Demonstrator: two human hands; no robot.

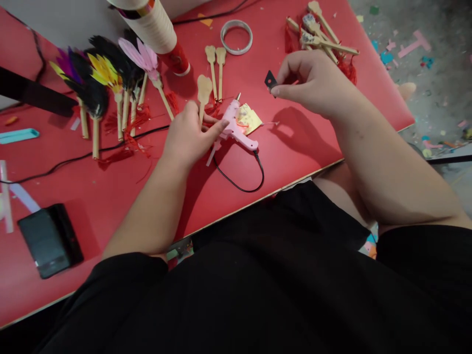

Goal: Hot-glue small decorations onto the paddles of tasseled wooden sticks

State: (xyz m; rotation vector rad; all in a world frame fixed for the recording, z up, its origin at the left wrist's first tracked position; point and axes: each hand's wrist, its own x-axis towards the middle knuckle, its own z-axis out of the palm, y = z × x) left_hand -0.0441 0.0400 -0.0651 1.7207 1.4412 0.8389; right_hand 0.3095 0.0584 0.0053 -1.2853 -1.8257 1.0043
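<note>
Between the fingers of my left hand (190,132) is a small wooden paddle-shaped stick (204,91), its rounded head pointing up. My left thumb reaches over the body of a pink glue gun (234,125), which lies on the table with its nozzle pointing away from me. Beneath the gun sits a yellowish square pad (250,118). My right hand (313,81) is raised above the table and pinches a small black diamond-shaped piece with a hole (271,81) between thumb and forefinger. Two similar wooden sticks (216,69) lie just beyond my left hand.
Feathered sticks with red tassels (120,93) lie at the left. Behind are a stack of paper cups (155,29) and a tape roll (236,37). More tasselled sticks (324,37) are piled at the far right. A phone (49,241) lies near the left front; a black cord (239,189) loops near the edge.
</note>
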